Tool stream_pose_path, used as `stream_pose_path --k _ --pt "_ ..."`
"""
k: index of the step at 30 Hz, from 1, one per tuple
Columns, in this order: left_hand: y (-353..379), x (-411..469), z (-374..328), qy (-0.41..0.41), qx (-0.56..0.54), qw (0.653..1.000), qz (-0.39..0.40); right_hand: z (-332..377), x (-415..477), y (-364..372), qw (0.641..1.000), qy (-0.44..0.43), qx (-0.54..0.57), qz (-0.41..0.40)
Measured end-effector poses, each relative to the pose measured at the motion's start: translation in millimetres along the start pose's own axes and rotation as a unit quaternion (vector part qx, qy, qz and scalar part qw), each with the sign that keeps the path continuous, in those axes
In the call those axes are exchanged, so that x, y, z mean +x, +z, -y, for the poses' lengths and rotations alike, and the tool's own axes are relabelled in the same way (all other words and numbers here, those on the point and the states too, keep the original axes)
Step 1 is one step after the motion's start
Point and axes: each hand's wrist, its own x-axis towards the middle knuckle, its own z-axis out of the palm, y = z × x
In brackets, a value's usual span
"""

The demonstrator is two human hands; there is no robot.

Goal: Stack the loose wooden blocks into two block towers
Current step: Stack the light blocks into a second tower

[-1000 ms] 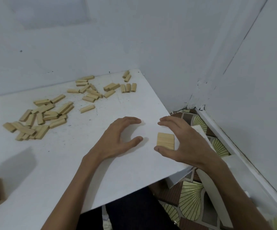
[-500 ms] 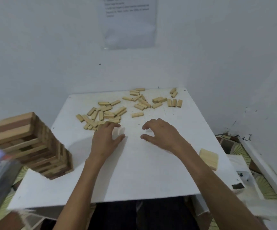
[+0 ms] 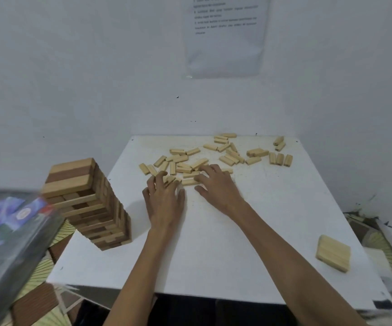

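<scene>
Several loose pale wooden blocks lie scattered across the far half of the white table. My left hand and my right hand lie side by side at the near edge of the pile, fingers spread and touching blocks there. One block lies between the two hands' fingertips. Whether either hand grips a block cannot be told. A tall tower of light and dark blocks stands on the table's left edge. A single flat layer of pale blocks sits near the table's right front corner.
A dark blurred object with blue print fills the lower left. A printed sheet hangs on the white wall behind the table. Patterned floor and white boards show at the right of the table.
Both hands have reached from the right front corner, leaving the flat layer there, forward to the loose pile. The view swung left, bringing the tall tower into sight.
</scene>
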Motion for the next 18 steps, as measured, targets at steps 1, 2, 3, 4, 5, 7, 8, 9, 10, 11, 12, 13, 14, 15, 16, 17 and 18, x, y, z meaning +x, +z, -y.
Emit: stream_pose_path --k 1,2,3,4,5,7,8,9,10,11,12,13,14,15,16,17,18 --pt "0 -1 0 0.001 -0.009 1.0 -0.007 1 1 0 1.0 -0.003 0.009 -0.004" --pt "0 -2 -1 0.0 -0.017 1.0 -0.01 3 2 -2 1.0 -0.005 0.013 -0.001" --pt "0 -1 -2 -0.001 -0.023 1.0 -0.01 4 4 -3 1.0 -0.007 0.016 0.007" --pt "0 0 -3 -0.002 -0.025 1.0 -0.006 6 5 -5 1.0 -0.008 0.017 0.016" --pt "0 2 -2 -0.003 -0.027 1.0 0.002 7 7 -7 1.0 -0.008 0.019 0.023" --pt "1 3 -1 -0.005 -0.029 0.999 0.02 8 9 -10 0.999 -0.013 0.016 0.027" --pt "1 3 -1 -0.003 -0.028 0.999 0.026 8 9 -11 0.999 -0.015 0.013 0.028" --pt "0 2 -1 0.001 -0.027 0.999 0.029 8 9 -13 0.999 -0.015 0.013 0.032" --pt "-2 0 -2 0.006 -0.028 0.999 0.031 9 8 -14 0.999 -0.011 0.016 0.039" --pt "-3 -2 -3 0.01 -0.031 0.999 0.031 9 7 -14 0.999 -0.005 0.02 0.045" --pt "-4 -4 -6 0.014 -0.036 0.999 0.031 10 7 -15 0.998 0.003 0.028 0.049" --pt "-6 -5 -7 0.014 -0.041 0.999 0.032 10 6 -15 0.998 0.013 0.043 0.049" --pt "-7 -6 -9 0.012 -0.045 0.998 0.036 11 4 -15 0.997 0.023 0.059 0.047" --pt "-9 -7 -10 0.008 -0.05 0.998 0.043 12 2 -15 0.996 0.035 0.073 0.048" --pt "-10 -8 -10 0.003 -0.057 0.997 0.053 14 0 -16 0.994 0.047 0.082 0.053" --pt "-12 -9 -9 -0.001 -0.066 0.996 0.063 16 -4 -17 0.993 0.057 0.084 0.056" --pt "-13 -10 -8 -0.005 -0.075 0.994 0.073 17 -8 -18 0.992 0.068 0.084 0.061"
